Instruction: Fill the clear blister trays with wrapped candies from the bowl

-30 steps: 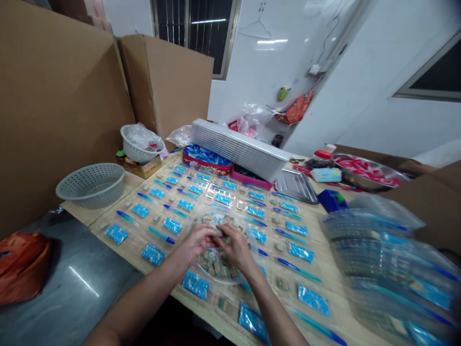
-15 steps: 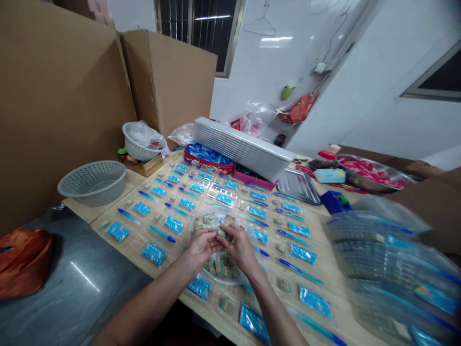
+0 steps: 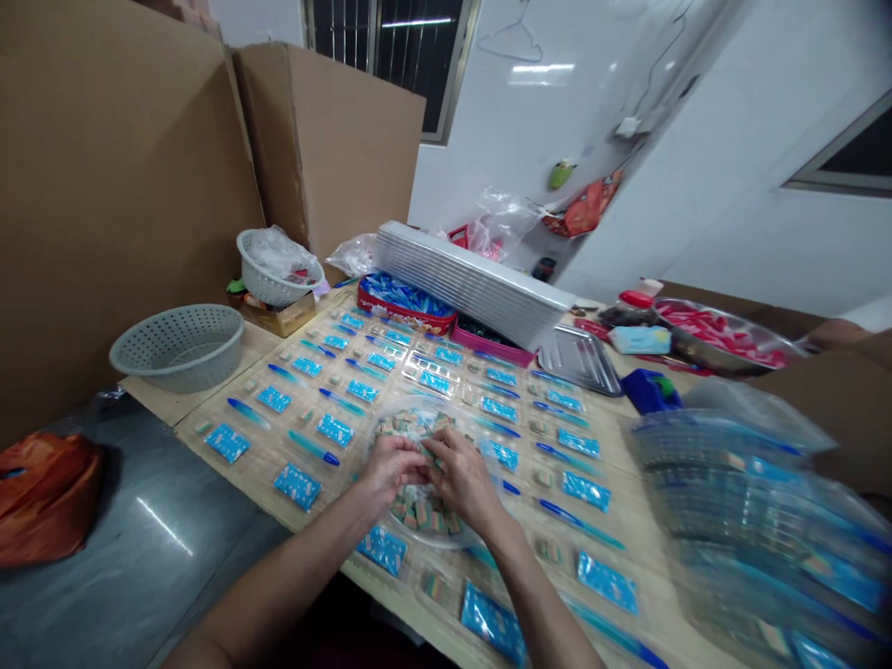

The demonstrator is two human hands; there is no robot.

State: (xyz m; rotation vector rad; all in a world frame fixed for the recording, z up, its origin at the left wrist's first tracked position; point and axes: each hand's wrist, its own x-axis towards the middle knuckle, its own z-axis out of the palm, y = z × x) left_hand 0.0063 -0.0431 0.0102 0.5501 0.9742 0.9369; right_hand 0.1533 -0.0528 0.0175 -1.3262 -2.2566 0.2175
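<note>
My left hand (image 3: 391, 466) and my right hand (image 3: 464, 476) meet over a clear plastic bag (image 3: 390, 418) of small striped erasers (image 3: 418, 513) near the front of the table. Both hands have their fingers curled and pinched together at the pile, fingertips touching; what they grip looks like one of the erasers. Around the bag lie rows of clear blister trays (image 3: 432, 372) with blue packets (image 3: 299, 485) and blue pens (image 3: 315, 450) in their pockets.
A stack of filled clear trays (image 3: 753, 520) rises at the right. A grey colander (image 3: 177, 344) and a white basket (image 3: 275, 269) stand at the left by tall cardboard boxes (image 3: 125, 186). A stack of white trays (image 3: 474, 283) and a metal tray (image 3: 578, 358) sit behind. An orange bag (image 3: 42, 492) lies on the steel surface.
Both hands stay together over the eraser bag, with only small finger movements. The view has shifted slightly.
</note>
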